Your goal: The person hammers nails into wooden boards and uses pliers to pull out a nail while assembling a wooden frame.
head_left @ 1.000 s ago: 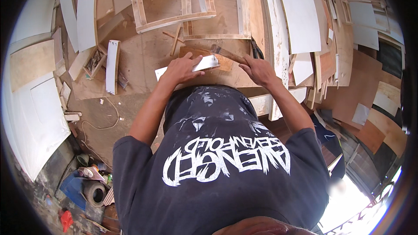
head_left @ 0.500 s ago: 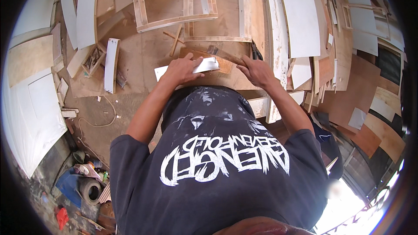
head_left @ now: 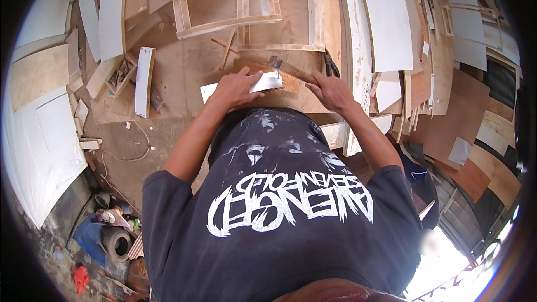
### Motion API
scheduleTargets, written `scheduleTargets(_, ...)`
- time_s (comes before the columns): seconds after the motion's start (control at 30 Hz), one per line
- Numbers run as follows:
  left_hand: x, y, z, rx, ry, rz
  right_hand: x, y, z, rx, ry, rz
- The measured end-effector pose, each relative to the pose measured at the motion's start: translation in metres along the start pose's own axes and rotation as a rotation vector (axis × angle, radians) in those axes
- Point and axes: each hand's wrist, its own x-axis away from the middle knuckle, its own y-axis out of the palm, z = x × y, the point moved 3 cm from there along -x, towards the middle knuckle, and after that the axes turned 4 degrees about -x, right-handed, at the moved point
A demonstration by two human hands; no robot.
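Observation:
My left hand [head_left: 237, 87] is closed over a short white board [head_left: 269, 81] on the wooden worktop, gripping it by its far and near edges. Near the board's right end a thin nail [head_left: 278, 74] stands upright. In my right hand [head_left: 333, 93] is the wooden handle of a hammer [head_left: 296, 71]. Its dark head is right by the top of the nail; whether the two touch, I cannot tell. Under and behind the white board lies a brown piece of wood [head_left: 244, 66].
Beyond my hands lie a wooden frame [head_left: 229, 24] and two crossed sticks [head_left: 226, 49]. To the left are a small open wooden box [head_left: 121, 75] and a white strip [head_left: 144, 83]. Long white panels [head_left: 386, 17] lie along the right. A cord [head_left: 130, 159] trails across the floor at left.
The hammer head was blurred half a second ago and is now sharper, slightly higher above the nail. My left hand keeps its hold on the white board.

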Motion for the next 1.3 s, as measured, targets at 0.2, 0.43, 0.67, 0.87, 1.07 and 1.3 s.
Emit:
scheduleTargets(0.2, 0.001, 0.002, 0.0, 0.003, -0.012, -0.002, 0.003, -0.002, 0.003, 0.003, 0.023, -0.002)
scheduleTargets(0.43, 0.014, 0.015, -0.002, -0.074, 0.038, 0.203, 0.024, 0.003, 0.001, -0.286, 0.152, 0.176)
scheduleTargets(0.67, 0.011, 0.046, -0.001, 0.048, 0.098, 0.547, 0.061, 0.068, 0.02, -0.649, 0.394, 0.296)
scheduleTargets(0.87, 0.006, 0.056, 0.003, -0.062, 0.075, 0.524, 0.058, 0.071, -0.019, -0.457, 0.417, 0.292)
scheduleTargets(1.07, 0.0, 0.057, 0.002, -0.112, 0.086, 0.509, 0.057, 0.079, -0.037, -0.385, 0.475, 0.255)
scheduleTargets(1.3, 0.0, 0.056, 0.002, -0.132, 0.108, 0.488, 0.065, 0.085, -0.063, -0.35, 0.567, 0.458)
